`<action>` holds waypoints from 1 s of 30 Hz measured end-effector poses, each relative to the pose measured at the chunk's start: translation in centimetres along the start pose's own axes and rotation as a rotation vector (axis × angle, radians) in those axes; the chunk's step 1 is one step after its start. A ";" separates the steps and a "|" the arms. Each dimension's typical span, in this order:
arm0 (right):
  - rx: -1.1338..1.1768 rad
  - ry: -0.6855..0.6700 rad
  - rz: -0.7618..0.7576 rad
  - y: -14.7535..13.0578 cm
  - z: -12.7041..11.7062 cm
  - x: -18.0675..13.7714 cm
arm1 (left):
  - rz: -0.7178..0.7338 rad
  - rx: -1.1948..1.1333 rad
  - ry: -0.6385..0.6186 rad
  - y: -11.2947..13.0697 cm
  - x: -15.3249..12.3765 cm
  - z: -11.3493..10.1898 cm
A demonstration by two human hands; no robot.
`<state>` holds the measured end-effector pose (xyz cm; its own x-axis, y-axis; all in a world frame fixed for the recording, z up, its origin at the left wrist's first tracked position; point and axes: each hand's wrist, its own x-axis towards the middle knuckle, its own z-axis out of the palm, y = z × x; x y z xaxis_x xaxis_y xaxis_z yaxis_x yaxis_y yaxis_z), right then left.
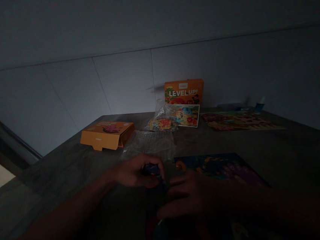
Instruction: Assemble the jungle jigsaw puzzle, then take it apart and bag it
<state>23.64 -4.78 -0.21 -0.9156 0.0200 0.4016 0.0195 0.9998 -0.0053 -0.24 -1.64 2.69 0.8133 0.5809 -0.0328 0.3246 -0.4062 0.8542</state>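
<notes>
My left hand (142,171) is closed around a small stack of dark blue pieces (152,169), which look like jigsaw pieces; dim light hides their exact shape. Just to the right, my right hand (188,194) lies low over a dark, colourful picture (218,167), its fingers stretched and apart. Nothing shows in its grip, though the fingers are slightly blurred. The picture spreads beneath and beyond this hand, with purple and orange shapes on it. Its near part fades into darkness, so I cannot make out its joins.
An orange box (107,134) with its flap open stands at the left. Clear plastic bags (151,143) lie mid-table by colourful pieces (163,124). Behind them are a picture card (188,115) and an upright orange "LEVEL UP!" box (184,91). Another colourful sheet (239,121) lies right.
</notes>
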 end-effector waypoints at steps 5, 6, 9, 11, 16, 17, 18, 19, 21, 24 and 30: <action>0.005 0.189 0.072 0.5 1.2 -0.3 | 0.034 -0.050 0.221 -0.9 0.4 0.3; 0.012 0.259 0.160 0.8 1.4 -0.4 | 0.035 -0.068 0.252 -1.2 0.6 0.6; 0.062 0.379 0.519 1.6 1.7 -0.6 | 0.032 -0.104 0.347 -2.0 1.4 1.8; 0.081 0.344 0.716 2.1 1.7 -0.7 | 0.047 -0.120 0.366 -2.2 1.8 2.5; 0.020 0.144 0.843 2.7 1.9 -0.9 | 0.082 0.025 0.389 -2.3 2.5 3.8; -0.006 0.114 0.839 2.7 2.0 -0.9 | 0.072 0.085 0.412 -2.3 2.6 4.1; -0.032 0.087 0.834 2.7 2.1 -0.8 | 0.064 0.140 0.433 -2.2 2.7 4.2; -0.056 0.066 0.828 2.6 2.0 -0.6 | 0.061 0.185 0.448 -2.2 2.8 4.3; -0.099 0.024 0.827 2.4 1.5 -0.3 | 0.071 0.246 0.485 -2.1 2.9 4.4; -0.219 -0.054 0.875 2.3 -0.2 0.1 | 0.111 0.314 0.579 -1.9 2.5 3.9; -0.168 -0.362 0.895 4.6 -3.6 -2.2 | 0.037 0.552 0.426 -1.9 1.7 2.8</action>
<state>27.21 -0.28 2.16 -0.6024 0.7982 0.0068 0.7977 0.6023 -0.0295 1.84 -1.80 -0.45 0.6049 0.7401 0.2939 0.5901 -0.6644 0.4587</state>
